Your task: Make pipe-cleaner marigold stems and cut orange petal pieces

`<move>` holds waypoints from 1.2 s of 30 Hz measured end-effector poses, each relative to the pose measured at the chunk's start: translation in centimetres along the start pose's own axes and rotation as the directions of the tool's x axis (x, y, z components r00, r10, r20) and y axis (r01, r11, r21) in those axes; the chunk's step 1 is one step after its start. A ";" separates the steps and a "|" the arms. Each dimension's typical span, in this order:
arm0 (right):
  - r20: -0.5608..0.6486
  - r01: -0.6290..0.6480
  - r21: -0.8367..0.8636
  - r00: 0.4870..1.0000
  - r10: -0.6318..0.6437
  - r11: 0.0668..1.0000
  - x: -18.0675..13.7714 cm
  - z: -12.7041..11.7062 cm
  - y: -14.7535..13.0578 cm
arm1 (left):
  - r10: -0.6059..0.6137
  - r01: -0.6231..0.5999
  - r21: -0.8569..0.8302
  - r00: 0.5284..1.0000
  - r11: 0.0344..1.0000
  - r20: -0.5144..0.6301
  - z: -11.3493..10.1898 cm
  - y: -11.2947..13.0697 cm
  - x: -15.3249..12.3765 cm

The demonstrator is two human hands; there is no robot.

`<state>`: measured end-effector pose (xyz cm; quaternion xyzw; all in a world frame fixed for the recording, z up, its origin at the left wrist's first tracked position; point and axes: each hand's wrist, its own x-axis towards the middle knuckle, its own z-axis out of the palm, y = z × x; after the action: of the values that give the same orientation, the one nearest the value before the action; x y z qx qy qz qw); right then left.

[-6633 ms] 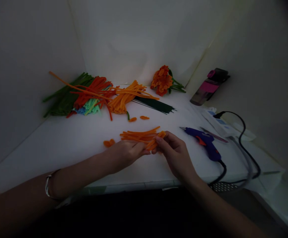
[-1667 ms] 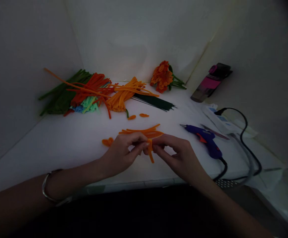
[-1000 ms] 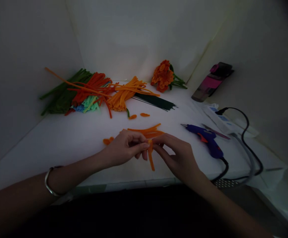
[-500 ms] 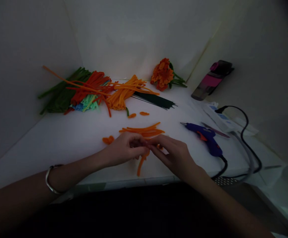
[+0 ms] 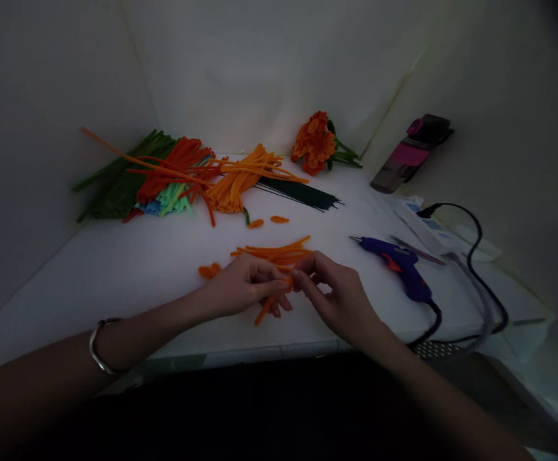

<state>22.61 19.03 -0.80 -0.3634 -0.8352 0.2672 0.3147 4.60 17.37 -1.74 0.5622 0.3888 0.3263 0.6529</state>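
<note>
Between my hands is an orange pipe cleaner (image 5: 262, 312), its loose end hanging down toward the table's front. My left hand (image 5: 240, 287) pinches it between thumb and fingers. At the bent upper part, my right hand (image 5: 339, 291) grips it with thumb and fingertips; the fingers partly hide its shape. Just behind my hands lies a small row of straight orange pipe cleaners (image 5: 279, 251). Orange looped pieces (image 5: 208, 271) rest left of my left hand, and two more small loops (image 5: 279, 219) lie farther back.
Bundles of green (image 5: 116, 189), red and orange pipe cleaners (image 5: 240, 186) lie at the back left. Dark green stems (image 5: 302, 194) and an orange flower bunch (image 5: 315, 146) sit behind. On the right are a blue glue gun (image 5: 401, 262), tweezers (image 5: 418, 251), a power strip (image 5: 425, 227) and a bottle (image 5: 408, 157).
My right fingertips have shifted slightly and rest at the pipe cleaner's bent part. Its loose end has swung left and up, and lower fingers of my left hand now show.
</note>
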 end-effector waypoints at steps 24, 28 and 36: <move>0.211 -0.351 0.727 0.932 0.295 0.591 0.8 0.4 0.6 | 0.181 -0.187 -0.035 0.975 0.982 -0.128 0.7 0.6 -0.1; 0.265 -0.388 0.788 0.915 0.305 0.479 0.8 0.5 0.8 | 0.196 -0.201 -0.051 0.977 0.978 -0.087 0.6 0.7 -0.1; 0.115 -0.254 0.640 0.965 0.236 0.725 0.8 0.2 0.9 | 0.073 -0.019 -0.367 0.988 0.930 0.134 0.1 0.5 0.0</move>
<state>22.43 20.09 -1.32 -0.3351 -0.6393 0.5836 0.3720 4.71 17.40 -1.19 0.4624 0.2597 0.3661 0.7647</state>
